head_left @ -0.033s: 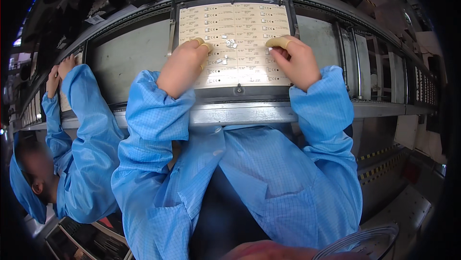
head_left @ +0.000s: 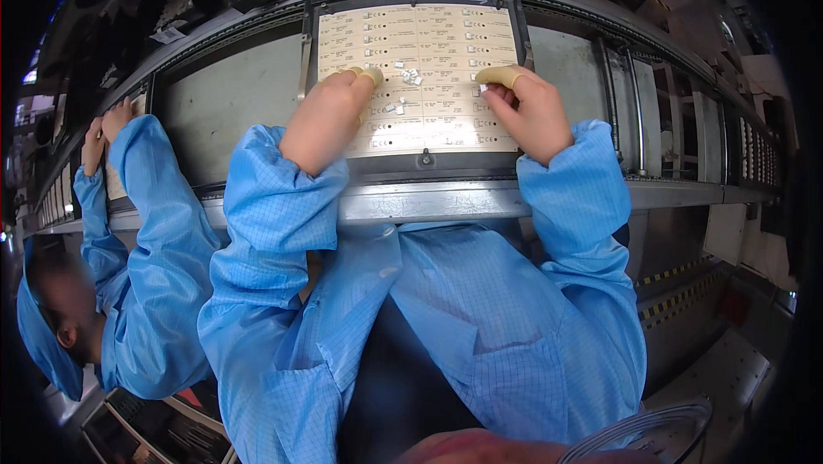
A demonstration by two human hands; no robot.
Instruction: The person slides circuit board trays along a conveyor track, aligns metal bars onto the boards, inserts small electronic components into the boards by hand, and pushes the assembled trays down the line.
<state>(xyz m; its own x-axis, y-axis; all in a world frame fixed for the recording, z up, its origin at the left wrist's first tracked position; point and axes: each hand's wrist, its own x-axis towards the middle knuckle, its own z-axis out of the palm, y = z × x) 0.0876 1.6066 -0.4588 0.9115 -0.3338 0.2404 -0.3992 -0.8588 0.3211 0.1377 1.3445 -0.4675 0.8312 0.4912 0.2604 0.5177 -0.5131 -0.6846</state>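
A cream panel [head_left: 446, 125], printed in repeated rows, lies in a dark frame in front of me. My right hand [head_left: 533, 108], in a yellowish finger cot, pinches a small white block-shaped part [head_left: 483, 87] at the panel's right column. Over the left column, my left hand [head_left: 333, 112] has its cot-covered fingers bent together; what they hold, if anything, is hidden. Between the hands lie a loose cluster of small white parts [head_left: 412, 77] and a few more white parts [head_left: 396, 108] nearer me. Similar white parts sit in the upper rows of both columns.
The frame [head_left: 386, 168] rests between conveyor rails, with a metal edge [head_left: 429, 204] along my side. A grey plate [head_left: 231, 95] lies left of it. Farther left, a co-worker in a blue smock has both hands [head_left: 111, 125] on the line. Metal rods [head_left: 636, 112] stand at right.
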